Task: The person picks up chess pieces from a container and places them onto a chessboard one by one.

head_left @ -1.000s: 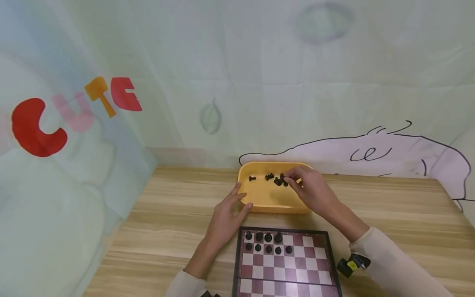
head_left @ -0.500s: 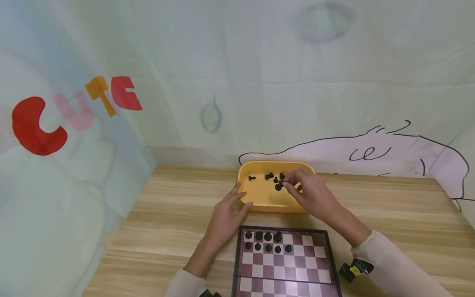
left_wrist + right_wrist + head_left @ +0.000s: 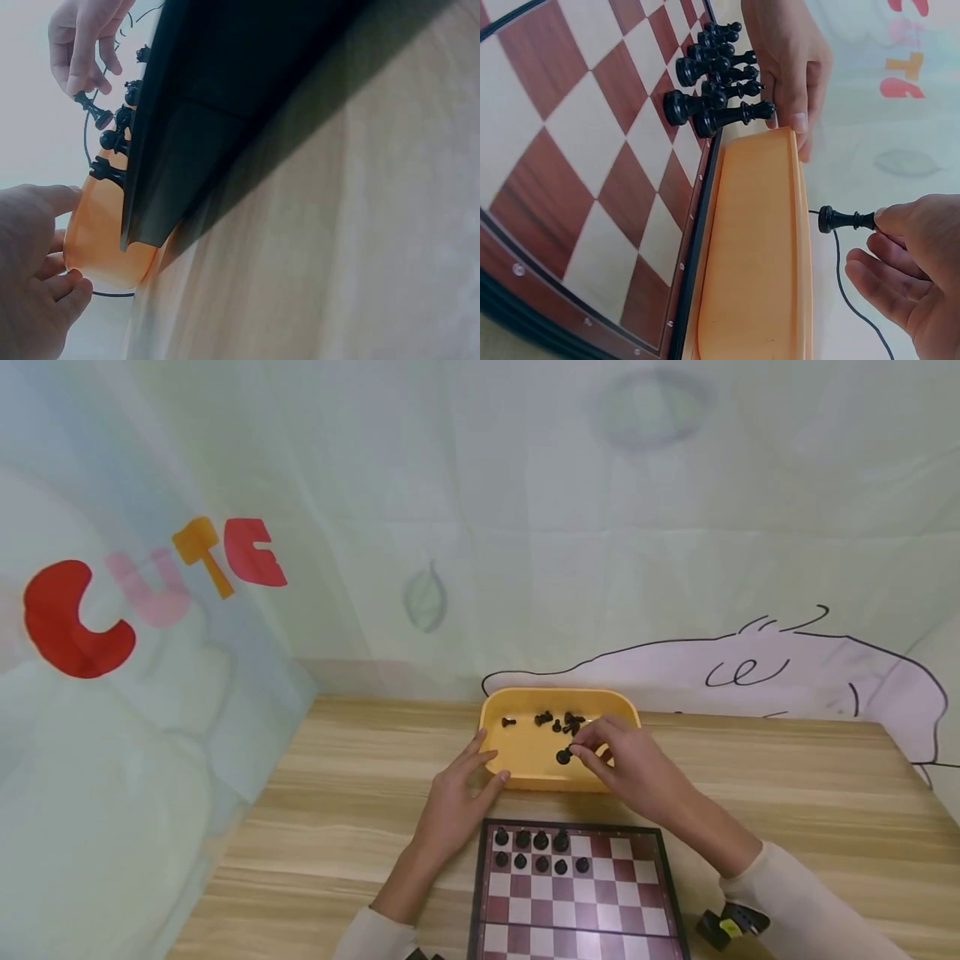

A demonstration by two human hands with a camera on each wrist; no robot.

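In the head view, my right hand (image 3: 633, 764) pinches a black chess piece (image 3: 564, 757) by its top, base downward, over the front part of a yellow tray (image 3: 551, 783). The right wrist view shows this chess piece (image 3: 845, 219) apart from the tray rim, its head hidden by the fingertips. My left hand (image 3: 456, 802) rests on the tray's front left corner, thumb and fingers spread. Several more black chess pieces (image 3: 543, 718) lie in the tray. On the chessboard (image 3: 573, 889), black pawns (image 3: 542, 864) stand in front of a row of taller pieces (image 3: 541, 840).
The chessboard lies directly in front of the tray on a wooden table (image 3: 352, 785). A printed curtain (image 3: 420, 527) hangs behind the table. Black devices (image 3: 733, 927) sit on both wrists.
My right hand has drawn a chess piece away from the pile, toward the tray's front. The left hand and the pieces on the board stay in place.
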